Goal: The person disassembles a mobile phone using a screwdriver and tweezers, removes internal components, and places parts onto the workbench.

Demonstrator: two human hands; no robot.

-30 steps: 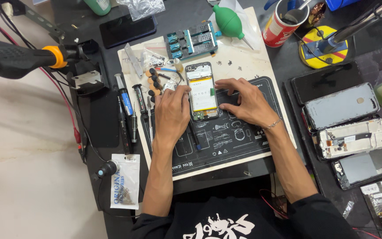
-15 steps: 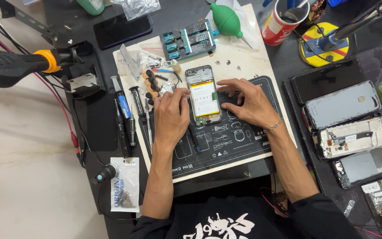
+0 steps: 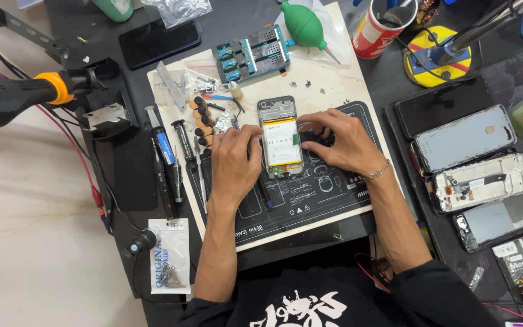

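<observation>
An opened phone (image 3: 281, 138), its back off and a pale battery showing, lies on a black repair mat (image 3: 310, 194) in the middle of the bench. My left hand (image 3: 235, 162) rests at the phone's left edge, fingers curled against its side. My right hand (image 3: 340, 140) presses at the phone's right edge, fingertips bent down onto the mat and frame. A thin bracelet sits on my right wrist. Whether a small tool is pinched in either hand is hidden by the fingers.
Screwdrivers (image 3: 163, 151) and small bits line the mat's left side. A blue phone clamp (image 3: 253, 53) and green air blower (image 3: 302, 25) sit behind. Several phone bodies (image 3: 467, 142) lie at right. A red can (image 3: 378, 29), a black-and-orange handle (image 3: 13, 97) and a parts bag (image 3: 169, 257) stand around.
Both hands stay at the phone's sides with only slight finger shifts. The view has drifted a little.
</observation>
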